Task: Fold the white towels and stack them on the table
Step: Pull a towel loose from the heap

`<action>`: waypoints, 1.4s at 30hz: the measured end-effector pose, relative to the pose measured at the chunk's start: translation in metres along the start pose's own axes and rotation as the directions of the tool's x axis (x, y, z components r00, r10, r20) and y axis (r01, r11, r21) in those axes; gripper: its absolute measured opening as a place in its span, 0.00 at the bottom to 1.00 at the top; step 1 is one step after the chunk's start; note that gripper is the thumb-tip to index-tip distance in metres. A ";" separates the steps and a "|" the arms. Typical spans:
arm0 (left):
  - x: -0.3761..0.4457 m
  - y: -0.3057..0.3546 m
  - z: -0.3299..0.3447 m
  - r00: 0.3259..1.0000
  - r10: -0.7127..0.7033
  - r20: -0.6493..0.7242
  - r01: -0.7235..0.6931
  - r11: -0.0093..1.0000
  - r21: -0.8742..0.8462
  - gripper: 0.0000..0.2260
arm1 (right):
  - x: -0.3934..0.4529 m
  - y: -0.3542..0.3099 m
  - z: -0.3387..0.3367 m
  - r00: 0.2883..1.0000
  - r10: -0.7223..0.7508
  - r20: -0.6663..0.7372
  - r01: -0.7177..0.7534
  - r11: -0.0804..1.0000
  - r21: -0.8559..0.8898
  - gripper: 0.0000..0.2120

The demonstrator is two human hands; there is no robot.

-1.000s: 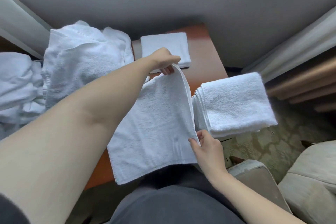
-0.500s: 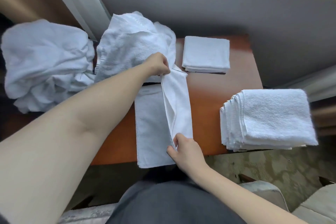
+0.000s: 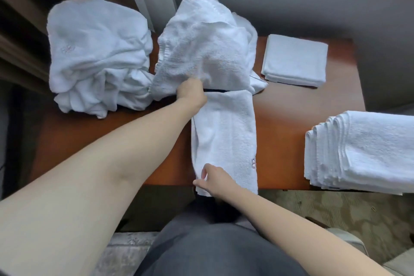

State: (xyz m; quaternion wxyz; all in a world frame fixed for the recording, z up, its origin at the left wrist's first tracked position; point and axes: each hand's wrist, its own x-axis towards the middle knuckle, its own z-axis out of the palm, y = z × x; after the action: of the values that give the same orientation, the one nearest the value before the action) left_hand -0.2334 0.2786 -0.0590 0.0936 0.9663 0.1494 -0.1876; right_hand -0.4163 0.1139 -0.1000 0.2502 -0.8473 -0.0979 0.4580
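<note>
Far left: rumpled heap of unfolded white terry towels (image 3: 96,56), half off the reddish-brown wooden bench (image 3: 289,123). Just right of it, second crumpled white towel pile (image 3: 206,51), overhanging the far end of the work piece. Centre: long white terry towel folded into a narrow strip (image 3: 224,136), lying flat from far to near, near end drooping over the bench edge. Left hand (image 3: 191,94) curled at the strip's far left corner, apparently pinching it; fingers mostly hidden. Right hand (image 3: 212,178) at the near left corner, fingers bent onto the cloth, seemingly nipping the edge. Far right of centre: small square folded white towel (image 3: 295,60). Near right: tall stack of folded white towels (image 3: 363,152), jutting past the bench edge. Likely handling: light, soft, limp, not fragile, grippy nap; prone to sag and skew. Best held by corners, both layers together.
</note>
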 end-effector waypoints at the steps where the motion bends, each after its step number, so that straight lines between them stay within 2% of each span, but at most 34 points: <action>1: -0.006 -0.001 0.008 1.000 -0.022 -0.006 0.022 1.000 -0.017 0.06 | 0.004 0.004 0.000 0.999 0.028 0.027 -0.030 0.999 0.044 0.17; 2: -0.013 -0.002 0.019 0.999 -0.042 -0.001 0.042 0.998 -0.048 0.10 | 0.009 0.009 -0.004 0.998 0.064 -0.007 -0.063 0.994 0.094 0.18; 4: -0.032 -0.004 0.043 0.994 -0.100 0.034 0.104 0.980 -0.172 0.15 | 0.017 0.026 -0.021 0.970 0.143 -0.197 -0.099 0.970 0.221 0.16; 7: -0.064 -0.008 0.084 0.946 -0.258 0.197 0.316 0.873 -0.372 0.23 | 0.026 0.063 -0.054 0.816 0.292 -0.499 -0.136 0.936 0.326 0.12; 9: -0.081 -0.010 0.105 0.906 -0.343 0.246 0.418 0.814 -0.404 0.32 | 0.033 0.089 -0.071 0.745 0.375 -0.551 -0.209 0.917 0.341 0.15; 11: -0.088 -0.010 0.118 0.891 -0.391 0.229 0.453 0.788 -0.418 0.37 | 0.042 0.105 -0.084 0.745 0.442 -0.499 -0.250 0.879 0.405 0.21; 14: -0.085 -0.008 0.125 0.832 -0.472 0.293 0.554 0.676 -0.485 0.42 | 0.056 0.109 -0.100 0.783 0.498 -0.372 -0.195 0.765 0.614 0.26; 16: -0.079 -0.011 0.126 0.824 -0.448 0.347 0.566 0.665 -0.487 0.38 | 0.063 0.106 -0.107 0.803 0.517 -0.295 -0.169 0.673 0.720 0.23; 19: -0.072 -0.019 0.126 0.824 -0.375 0.424 0.559 0.655 -0.508 0.34 | 0.070 0.103 -0.109 0.853 0.489 -0.182 -0.211 0.643 0.736 0.12; 21: -0.070 -0.022 0.127 0.814 -0.364 0.453 0.578 0.591 -0.563 0.34 | 0.073 0.103 -0.108 0.862 0.484 -0.151 -0.228 0.637 0.736 0.12; 24: -0.075 -0.022 0.127 0.838 -0.320 0.441 0.544 0.436 -0.717 0.22 | 0.070 0.102 -0.111 0.887 0.445 -0.124 -0.210 0.628 0.749 0.09; 26: -0.080 -0.021 0.126 0.848 -0.289 0.445 0.519 0.280 -0.807 0.19 | 0.065 0.102 -0.112 0.913 0.399 -0.088 -0.179 0.586 0.790 0.10; 29: -0.089 -0.021 0.119 0.828 -0.284 0.483 0.521 0.071 -0.851 0.25 | 0.055 0.104 -0.117 0.932 0.347 -0.104 -0.104 0.531 0.841 0.12; 31: -0.095 -0.021 0.113 0.837 -0.282 0.470 0.493 0.014 -0.870 0.31 | 0.046 0.105 -0.122 0.930 0.331 -0.159 -0.046 0.536 0.843 0.15; 33: -0.101 -0.019 0.102 0.864 -0.265 0.429 0.435 -0.037 -0.900 0.38 | 0.036 0.104 -0.128 0.933 0.286 -0.220 0.037 0.529 0.848 0.22; 35: -0.108 -0.015 0.090 0.899 -0.260 0.354 0.357 -0.037 -0.933 0.38 | 0.024 0.100 -0.136 0.927 0.229 -0.297 0.122 0.564 0.816 0.24; 38: -0.114 -0.008 0.072 0.956 -0.232 0.178 0.202 0.084 -0.976 0.25 | 0.011 0.094 -0.149 0.900 0.125 -0.417 0.237 0.663 0.710 0.14; 40: -0.117 -0.002 0.060 0.973 -0.216 0.078 0.119 0.183 -0.976 0.17 | 0.003 0.089 -0.158 0.887 0.086 -0.453 0.272 0.695 0.665 0.13; 42: -0.119 0.000 0.050 0.979 -0.204 0.026 0.076 0.239 -0.968 0.17 | -0.004 0.088 -0.168 0.890 0.026 -0.455 0.298 0.722 0.625 0.16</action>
State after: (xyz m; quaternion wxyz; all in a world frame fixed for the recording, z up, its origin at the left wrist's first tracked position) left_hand -0.3556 0.2362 -0.0582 0.6387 0.6984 0.3226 -0.0138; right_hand -0.2857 -0.0190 -0.0664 0.5911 -0.7663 0.0708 0.2416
